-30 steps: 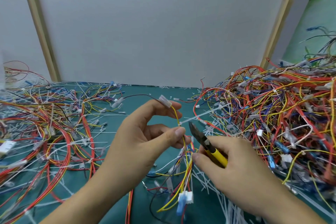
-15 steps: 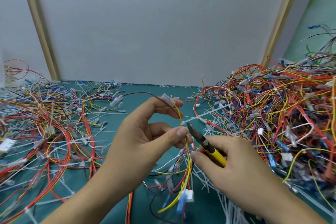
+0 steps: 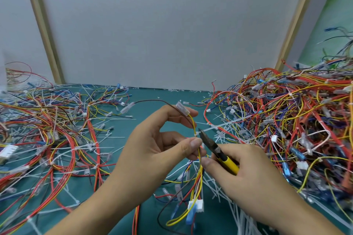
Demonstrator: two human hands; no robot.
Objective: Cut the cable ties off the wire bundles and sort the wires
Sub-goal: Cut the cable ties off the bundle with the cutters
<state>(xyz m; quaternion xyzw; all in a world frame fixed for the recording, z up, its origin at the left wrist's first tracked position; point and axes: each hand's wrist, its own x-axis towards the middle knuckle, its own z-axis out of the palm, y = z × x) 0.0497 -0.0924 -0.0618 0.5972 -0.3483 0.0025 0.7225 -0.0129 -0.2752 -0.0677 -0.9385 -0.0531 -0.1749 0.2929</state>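
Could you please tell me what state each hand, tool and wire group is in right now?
left hand, pinches the wire bundle
right hand, grips the cutters
cutters, tip at the cable tie
cable tie, still looped round the bundle
wire bundle, held up, connectors dangling below
right wire pile, tangled heap
left wires, spread over the mat

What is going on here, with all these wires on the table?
A person is cutting ties off wires. The left hand pinches a small wire bundle and holds it up. The right hand holds yellow-handled cutters, their tip at a white cable tie on that bundle. A left heap and a right heap of wires lie on the green table.
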